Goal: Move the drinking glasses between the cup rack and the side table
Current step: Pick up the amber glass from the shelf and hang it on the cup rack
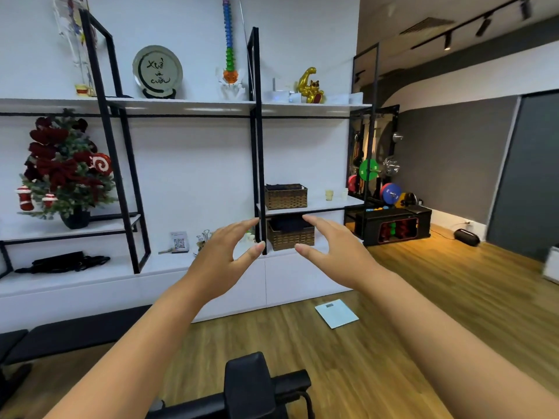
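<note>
while both arms reach out, left hand (225, 255) and right hand (329, 247) hold nothing.

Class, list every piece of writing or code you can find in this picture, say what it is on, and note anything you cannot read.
"Xuê" above two more brush-written words, too stylised to read surely: on the round plate on the top shelf.
QR code with small print above it, too small to read: on the card on the low shelf.
Floor scale: display too small to read.
Nothing else legible.
</note>
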A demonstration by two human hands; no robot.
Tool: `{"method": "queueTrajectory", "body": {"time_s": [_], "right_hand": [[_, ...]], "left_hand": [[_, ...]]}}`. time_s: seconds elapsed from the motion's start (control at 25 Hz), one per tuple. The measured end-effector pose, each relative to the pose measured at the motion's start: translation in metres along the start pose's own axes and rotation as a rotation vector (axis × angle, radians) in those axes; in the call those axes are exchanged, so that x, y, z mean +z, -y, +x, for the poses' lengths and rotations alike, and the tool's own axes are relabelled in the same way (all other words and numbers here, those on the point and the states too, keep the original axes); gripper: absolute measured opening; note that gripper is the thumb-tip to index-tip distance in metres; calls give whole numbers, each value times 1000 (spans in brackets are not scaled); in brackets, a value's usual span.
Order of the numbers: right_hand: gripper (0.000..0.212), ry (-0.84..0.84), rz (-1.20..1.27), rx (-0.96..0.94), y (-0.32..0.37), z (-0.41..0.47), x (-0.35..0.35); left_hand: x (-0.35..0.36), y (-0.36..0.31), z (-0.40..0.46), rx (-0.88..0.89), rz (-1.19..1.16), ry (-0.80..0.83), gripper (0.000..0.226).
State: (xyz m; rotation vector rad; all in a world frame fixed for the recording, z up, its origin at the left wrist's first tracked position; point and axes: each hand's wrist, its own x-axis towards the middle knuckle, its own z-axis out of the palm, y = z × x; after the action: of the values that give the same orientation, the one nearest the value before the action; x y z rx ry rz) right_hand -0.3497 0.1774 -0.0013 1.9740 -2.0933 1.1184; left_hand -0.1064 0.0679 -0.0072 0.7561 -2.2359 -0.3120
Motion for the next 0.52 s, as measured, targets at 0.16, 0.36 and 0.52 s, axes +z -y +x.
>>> {"method": "queueTrajectory", "body": {"time_s": [0.16,0.36,0.52], "right_hand": [[72,-35,-22,20,-39,-26,-49],[71,-33,-46,41,-119,-61,-116],[72,-25,-68,55,-186,-85,-159]], "left_hand": [[41,-53,18,37,-5,13,61],[115,-129,39,68,-4,30,61],[172,-183,56,79,-16,20,58]]}}
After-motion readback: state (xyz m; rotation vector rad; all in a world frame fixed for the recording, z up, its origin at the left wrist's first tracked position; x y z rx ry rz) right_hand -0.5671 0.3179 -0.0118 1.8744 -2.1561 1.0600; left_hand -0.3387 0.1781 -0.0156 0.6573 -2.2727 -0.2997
